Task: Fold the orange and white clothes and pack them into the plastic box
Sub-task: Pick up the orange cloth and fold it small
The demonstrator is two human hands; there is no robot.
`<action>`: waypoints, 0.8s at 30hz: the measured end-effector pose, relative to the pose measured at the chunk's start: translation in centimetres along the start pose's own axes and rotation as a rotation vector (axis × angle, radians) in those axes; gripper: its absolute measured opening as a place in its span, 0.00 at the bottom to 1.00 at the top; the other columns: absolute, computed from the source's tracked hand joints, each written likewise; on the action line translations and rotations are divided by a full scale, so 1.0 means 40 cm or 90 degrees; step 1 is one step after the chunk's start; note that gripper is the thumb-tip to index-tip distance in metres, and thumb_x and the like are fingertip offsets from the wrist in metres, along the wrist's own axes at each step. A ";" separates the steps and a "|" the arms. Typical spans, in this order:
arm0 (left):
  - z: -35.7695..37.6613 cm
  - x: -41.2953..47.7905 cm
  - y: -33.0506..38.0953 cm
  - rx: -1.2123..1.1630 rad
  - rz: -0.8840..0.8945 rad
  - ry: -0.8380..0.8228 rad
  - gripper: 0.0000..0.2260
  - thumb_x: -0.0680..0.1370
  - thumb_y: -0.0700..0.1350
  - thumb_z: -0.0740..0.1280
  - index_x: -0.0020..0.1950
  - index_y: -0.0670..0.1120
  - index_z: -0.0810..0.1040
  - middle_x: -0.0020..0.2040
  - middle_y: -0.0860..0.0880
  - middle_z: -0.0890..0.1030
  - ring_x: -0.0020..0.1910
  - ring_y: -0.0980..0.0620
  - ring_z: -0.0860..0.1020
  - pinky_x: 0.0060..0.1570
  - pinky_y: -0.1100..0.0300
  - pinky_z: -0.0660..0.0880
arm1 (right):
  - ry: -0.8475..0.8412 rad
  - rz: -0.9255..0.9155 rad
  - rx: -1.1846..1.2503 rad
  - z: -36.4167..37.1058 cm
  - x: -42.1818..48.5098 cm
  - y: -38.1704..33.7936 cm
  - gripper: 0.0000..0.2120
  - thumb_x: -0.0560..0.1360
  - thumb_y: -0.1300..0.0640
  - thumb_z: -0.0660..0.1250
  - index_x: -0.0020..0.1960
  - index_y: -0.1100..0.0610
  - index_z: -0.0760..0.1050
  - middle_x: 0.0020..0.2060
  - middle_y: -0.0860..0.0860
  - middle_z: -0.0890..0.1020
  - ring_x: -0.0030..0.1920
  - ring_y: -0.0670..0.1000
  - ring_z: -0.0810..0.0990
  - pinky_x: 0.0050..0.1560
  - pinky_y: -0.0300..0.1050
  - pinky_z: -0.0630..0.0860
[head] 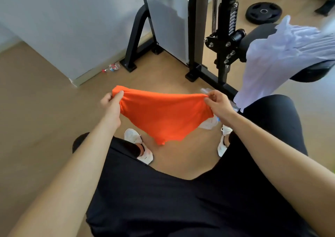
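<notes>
Above the wooden floor (45, 109), the left hand (111, 106) and right hand (220, 103) each pinch a top corner of the orange garment (163, 115), which hangs stretched between them. The white garment (275, 55) lies draped over a black padded seat (311, 71) to the right.

Even, soft daylight fills the room, brightest at the upper right, where the white cloth (282, 55) is slightly overexposed. Shadows on the floor (45, 100) are faint and diffuse. Wide-angle distortion bends the forearms and the machine frame (196, 28) towards the edges. The upper right corner is smeared by motion blur; the centre is moderately sharp.
</notes>
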State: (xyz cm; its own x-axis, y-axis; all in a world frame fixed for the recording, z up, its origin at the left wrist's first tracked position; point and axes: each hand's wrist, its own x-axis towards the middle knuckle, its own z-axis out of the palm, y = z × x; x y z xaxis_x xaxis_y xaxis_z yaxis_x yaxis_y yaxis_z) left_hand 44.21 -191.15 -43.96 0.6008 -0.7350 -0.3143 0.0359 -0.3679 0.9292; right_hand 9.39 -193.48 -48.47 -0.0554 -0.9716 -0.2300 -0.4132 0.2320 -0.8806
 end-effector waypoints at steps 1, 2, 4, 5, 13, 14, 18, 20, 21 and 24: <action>0.003 -0.020 -0.018 0.016 0.007 -0.009 0.09 0.71 0.49 0.74 0.41 0.47 0.75 0.42 0.47 0.74 0.42 0.51 0.71 0.45 0.54 0.69 | 0.006 -0.015 0.018 0.002 -0.009 -0.004 0.02 0.80 0.60 0.65 0.50 0.55 0.76 0.36 0.49 0.76 0.33 0.42 0.74 0.32 0.33 0.71; 0.015 -0.042 -0.041 0.023 0.017 -0.024 0.10 0.72 0.48 0.74 0.42 0.46 0.75 0.41 0.47 0.73 0.42 0.51 0.70 0.43 0.55 0.67 | 0.002 -0.031 0.021 0.006 -0.016 -0.008 0.02 0.79 0.60 0.66 0.50 0.54 0.77 0.35 0.48 0.76 0.32 0.41 0.73 0.32 0.33 0.70; 0.036 -0.085 -0.074 0.056 0.036 -0.061 0.09 0.73 0.45 0.74 0.43 0.46 0.75 0.39 0.49 0.75 0.40 0.51 0.72 0.42 0.57 0.68 | -0.026 -0.067 0.000 0.024 -0.029 -0.019 0.03 0.78 0.59 0.67 0.49 0.52 0.79 0.36 0.48 0.77 0.34 0.43 0.73 0.34 0.36 0.71; 0.047 -0.106 -0.084 0.073 0.050 -0.094 0.08 0.74 0.44 0.74 0.44 0.47 0.76 0.39 0.51 0.77 0.40 0.52 0.74 0.42 0.58 0.70 | -0.047 -0.088 -0.014 0.035 -0.041 -0.026 0.04 0.78 0.59 0.68 0.49 0.52 0.80 0.36 0.48 0.78 0.34 0.44 0.73 0.34 0.35 0.71; 0.129 -0.203 -0.108 0.215 0.250 -0.376 0.19 0.71 0.42 0.77 0.58 0.55 0.79 0.40 0.49 0.82 0.40 0.55 0.79 0.44 0.60 0.76 | -0.212 -0.165 -0.029 0.084 -0.097 -0.063 0.06 0.78 0.60 0.70 0.53 0.55 0.84 0.43 0.52 0.87 0.45 0.49 0.85 0.49 0.43 0.80; 0.136 -0.206 -0.115 0.231 0.251 -0.421 0.19 0.71 0.44 0.78 0.59 0.56 0.79 0.41 0.47 0.83 0.40 0.52 0.80 0.45 0.58 0.77 | -0.226 -0.171 -0.028 0.091 -0.102 -0.066 0.07 0.78 0.60 0.70 0.54 0.54 0.85 0.44 0.51 0.87 0.46 0.50 0.85 0.51 0.44 0.80; 0.154 -0.200 -0.140 0.265 0.211 -0.477 0.10 0.71 0.53 0.75 0.50 0.54 0.84 0.41 0.47 0.84 0.40 0.53 0.78 0.43 0.51 0.76 | -0.239 -0.177 0.003 0.113 -0.117 -0.078 0.07 0.77 0.60 0.71 0.54 0.55 0.84 0.42 0.50 0.86 0.42 0.49 0.83 0.48 0.40 0.78; 0.156 -0.191 -0.142 0.268 0.200 -0.457 0.07 0.71 0.54 0.73 0.45 0.52 0.83 0.36 0.50 0.79 0.37 0.56 0.74 0.39 0.55 0.71 | -0.243 -0.154 0.056 0.111 -0.118 -0.074 0.09 0.76 0.60 0.73 0.56 0.57 0.82 0.39 0.55 0.83 0.39 0.47 0.80 0.44 0.38 0.77; 0.155 -0.187 -0.138 0.254 0.194 -0.450 0.06 0.72 0.53 0.73 0.44 0.51 0.83 0.36 0.51 0.79 0.36 0.56 0.73 0.40 0.56 0.71 | -0.250 -0.140 0.072 0.105 -0.115 -0.067 0.12 0.75 0.60 0.75 0.58 0.58 0.81 0.41 0.59 0.84 0.39 0.48 0.79 0.43 0.40 0.77; 0.149 -0.179 -0.117 0.153 0.147 -0.427 0.02 0.74 0.47 0.72 0.44 0.49 0.83 0.37 0.51 0.80 0.38 0.57 0.76 0.42 0.63 0.72 | -0.279 -0.086 0.050 0.090 -0.103 -0.038 0.16 0.71 0.62 0.78 0.57 0.58 0.81 0.45 0.61 0.84 0.41 0.54 0.80 0.46 0.47 0.80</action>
State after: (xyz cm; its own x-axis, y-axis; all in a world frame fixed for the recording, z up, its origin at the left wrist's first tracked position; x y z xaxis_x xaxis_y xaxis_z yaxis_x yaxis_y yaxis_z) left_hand 34.96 -187.55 -47.21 -0.0471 -0.9700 -0.2384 -0.2538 -0.2192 0.9421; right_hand 13.52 -189.67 -47.69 0.3908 -0.8861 -0.2491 -0.3185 0.1237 -0.9398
